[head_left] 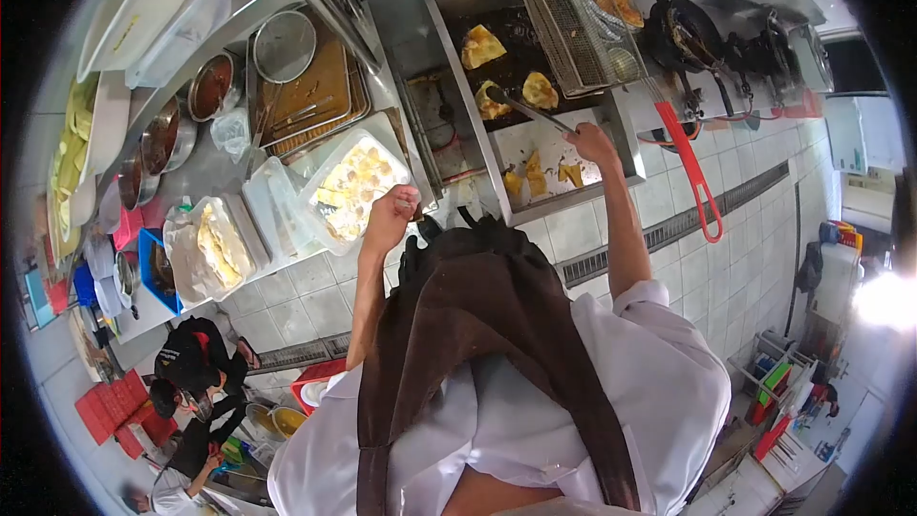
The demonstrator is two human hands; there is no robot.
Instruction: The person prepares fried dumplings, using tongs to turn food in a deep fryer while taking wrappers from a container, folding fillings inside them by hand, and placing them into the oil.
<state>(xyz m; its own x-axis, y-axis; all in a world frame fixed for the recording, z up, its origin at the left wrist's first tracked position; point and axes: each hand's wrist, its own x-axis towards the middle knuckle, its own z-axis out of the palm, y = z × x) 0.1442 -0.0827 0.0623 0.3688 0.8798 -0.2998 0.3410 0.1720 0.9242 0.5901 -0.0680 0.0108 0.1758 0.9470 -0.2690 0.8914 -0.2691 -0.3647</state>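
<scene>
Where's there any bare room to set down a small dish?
Maybe the narrow strip of steel counter between the metal bowls and the clear lid. It's crowded on the griddle, with food pieces, the wire basket and the right hand's utensil.

The right hand (592, 143) holds tongs (537, 113), their tips at a browned piece (493, 107) in the dark pan (516, 43). The left hand (390, 216) is curled at the edge of a white tub (336, 241) of pale yellow food (355, 183).
</scene>
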